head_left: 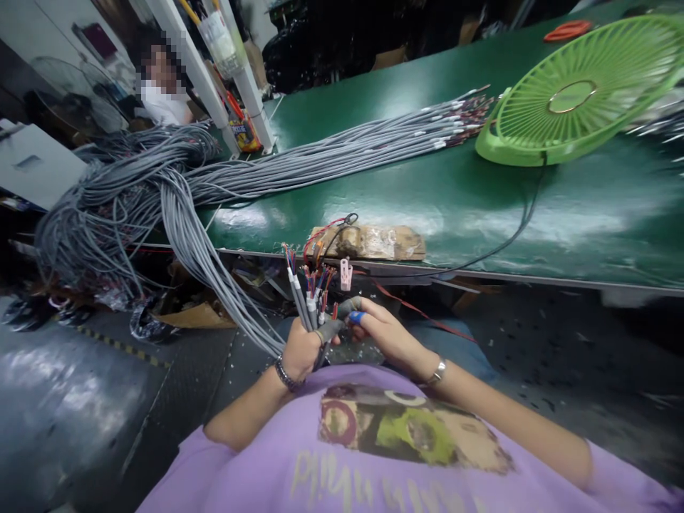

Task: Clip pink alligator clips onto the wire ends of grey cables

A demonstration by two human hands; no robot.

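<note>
My left hand is wrapped around a bundle of grey cables. Their stripped ends, with thin coloured wires and white bands, point up above my fist. The same cables run back to the left toward the table. Close beside it, my right hand pinches at the near side of the bundle, with grey finger covers and a blue wrap on the fingers. What sits between those fingertips is too small to make out. A pale pink clip is just above my hands at the table edge.
A large heap of grey cables hangs over the left end of the green table. More cables lie along it toward a green fan. A wooden block sits at the front edge. A person is at the back left.
</note>
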